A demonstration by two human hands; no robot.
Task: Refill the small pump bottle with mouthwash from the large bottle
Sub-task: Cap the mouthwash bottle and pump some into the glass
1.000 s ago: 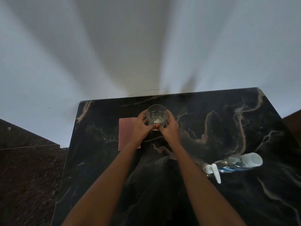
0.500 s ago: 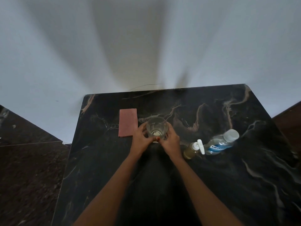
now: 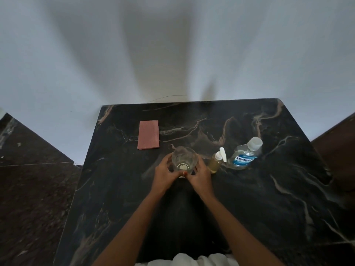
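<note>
The small pump bottle [image 3: 216,162] stands upright on the dark marbled table [image 3: 269,198], its white pump head still fitted and a yellowish liquid in its lower part. Just beside it on the right stands the large bottle [image 3: 245,156], clear with a blue label, its pale cap on. Neither is being touched.

Just left of the pump bottle, a clear glass [image 3: 184,160] sits on the table, cupped from both sides: the left hand [image 3: 166,174] curls round its left wall and the right hand [image 3: 199,176] round its right, fingers partly closed on it, thumbs meeting at the near side. Whether the glass holds any liquid is hard to tell. A folded pink cloth [image 3: 148,134] lies well behind and to the left.

The step in hand seems to be settling the glass out of the way. It is best done by setting it down flat, well apart from the pump bottle, so the right hand does not knock that light, narrow bottle when it lets go. Unscrewing the pump would likely follow, with one hand steadying the bottle's body.
</note>
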